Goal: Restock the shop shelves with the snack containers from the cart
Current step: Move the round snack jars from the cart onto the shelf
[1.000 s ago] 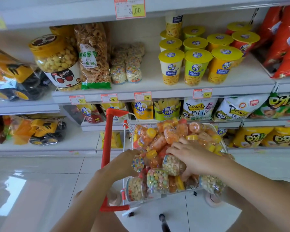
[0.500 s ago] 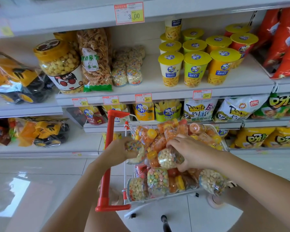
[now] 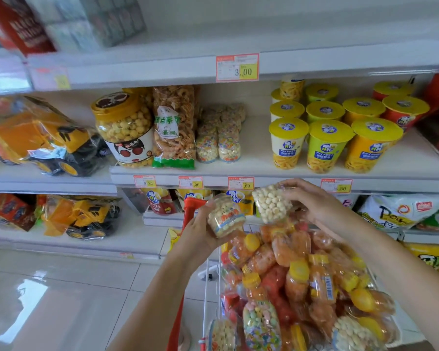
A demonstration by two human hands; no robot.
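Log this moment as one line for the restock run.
left hand: holds labelled snack tub | right hand: holds puff-ball tub | both above cart, below middle shelf | not yet shelved

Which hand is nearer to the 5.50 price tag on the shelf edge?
Right. The right hand, holding a snack jar, is just below-left of the 5.50 price tag; the left hand, holding a second jar, is further left and lower.
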